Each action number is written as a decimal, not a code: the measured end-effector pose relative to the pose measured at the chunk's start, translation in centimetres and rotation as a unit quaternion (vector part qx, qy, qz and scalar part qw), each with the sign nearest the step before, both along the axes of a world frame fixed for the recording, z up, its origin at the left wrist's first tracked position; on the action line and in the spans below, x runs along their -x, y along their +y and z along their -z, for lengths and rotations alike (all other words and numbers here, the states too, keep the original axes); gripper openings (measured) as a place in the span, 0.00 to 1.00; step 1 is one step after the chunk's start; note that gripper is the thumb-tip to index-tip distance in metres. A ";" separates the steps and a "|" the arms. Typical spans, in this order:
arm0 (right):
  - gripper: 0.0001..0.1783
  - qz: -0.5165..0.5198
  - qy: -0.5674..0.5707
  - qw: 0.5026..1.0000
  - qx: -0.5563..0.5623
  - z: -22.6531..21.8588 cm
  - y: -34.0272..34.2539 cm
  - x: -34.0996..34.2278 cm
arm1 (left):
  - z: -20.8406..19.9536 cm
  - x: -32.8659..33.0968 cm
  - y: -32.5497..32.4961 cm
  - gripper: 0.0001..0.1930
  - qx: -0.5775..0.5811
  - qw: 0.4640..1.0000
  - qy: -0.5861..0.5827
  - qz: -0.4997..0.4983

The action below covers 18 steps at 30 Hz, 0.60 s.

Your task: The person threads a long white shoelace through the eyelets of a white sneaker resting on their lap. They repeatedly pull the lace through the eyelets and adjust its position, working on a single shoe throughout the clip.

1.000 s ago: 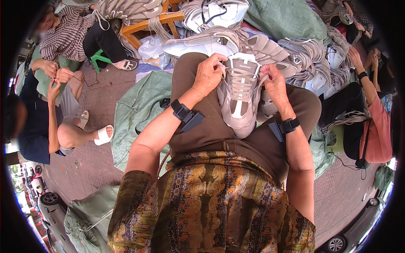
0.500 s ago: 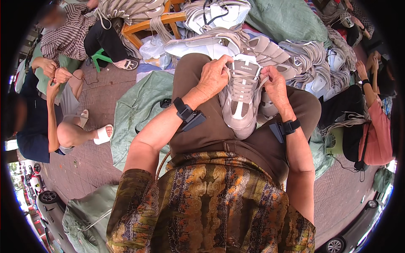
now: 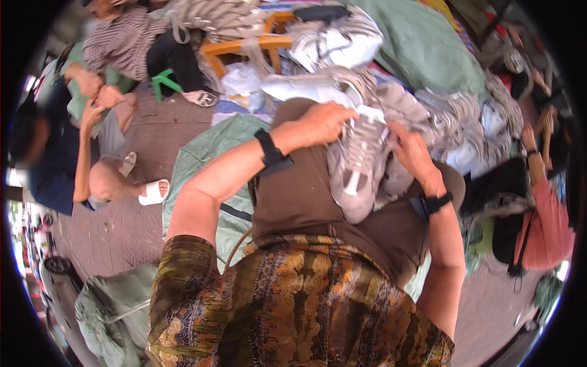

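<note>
A grey and white lace-up sneaker [image 3: 356,189] rests between my thighs, its toe toward me and its white tongue away from me. Its laces run criss-cross up the front. My left hand [image 3: 319,128] pinches at the top eyelets on the left, seemingly on a lace end; its fingertips are blurred. On the opposite side of the opening, my right hand [image 3: 414,154] has thumb and forefinger closed on the other lace end. Part of another grey shoe [image 3: 397,178] shows beneath, to the right of the first.
Stacks of grey and white shoe uppers [image 3: 452,119] lie beyond my knees, beside a wooden stool [image 3: 247,45] and a large green sack [image 3: 422,46]. A green sheet [image 3: 211,165] spreads at my left. People sit on both sides, one wearing white sandals [image 3: 154,192].
The whole view has shifted, with the shoe and my hands now lower and slightly right in the picture. My left hand has turned flatter over the shoe's upper edge; both hands stay at the laces.
</note>
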State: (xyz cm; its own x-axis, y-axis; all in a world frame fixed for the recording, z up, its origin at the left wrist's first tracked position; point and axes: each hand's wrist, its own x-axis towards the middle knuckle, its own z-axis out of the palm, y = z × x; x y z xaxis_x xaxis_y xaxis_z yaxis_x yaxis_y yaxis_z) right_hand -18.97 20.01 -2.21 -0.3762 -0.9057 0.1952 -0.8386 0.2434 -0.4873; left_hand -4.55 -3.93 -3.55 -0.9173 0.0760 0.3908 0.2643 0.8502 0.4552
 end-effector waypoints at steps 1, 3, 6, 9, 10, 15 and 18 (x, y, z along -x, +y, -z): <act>0.27 -0.016 0.058 0.998 0.003 -0.3 0.8 0.4 | -1.7 -0.2 0.1 0.25 0.036 0.996 -0.071 0.031; 0.28 -0.052 0.143 0.988 -0.009 -1.4 0.5 0.6 | -0.9 0.0 -0.7 0.20 0.154 0.987 0.005 0.053; 0.25 -0.010 0.197 0.979 -0.054 -3.4 0.7 1.4 | -3.6 0.8 -1.1 0.12 0.196 0.978 -0.022 0.071; 0.19 -0.057 0.103 0.993 0.015 -5.6 -0.9 -0.2 | -2.1 3.5 -1.4 0.08 0.126 0.987 0.024 0.095; 0.19 -0.077 0.101 0.992 -0.002 -5.4 -0.9 -0.1 | -2.6 3.9 -0.9 0.08 0.142 0.983 -0.014 0.118; 0.20 -0.155 0.085 0.980 -0.089 -5.3 -2.0 1.0 | -2.5 5.7 -1.1 0.08 0.203 0.952 -0.080 0.214; 0.21 -0.194 0.101 0.967 -0.134 -5.8 -2.6 1.5 | -1.2 8.0 -1.5 0.15 0.260 0.918 -0.093 0.283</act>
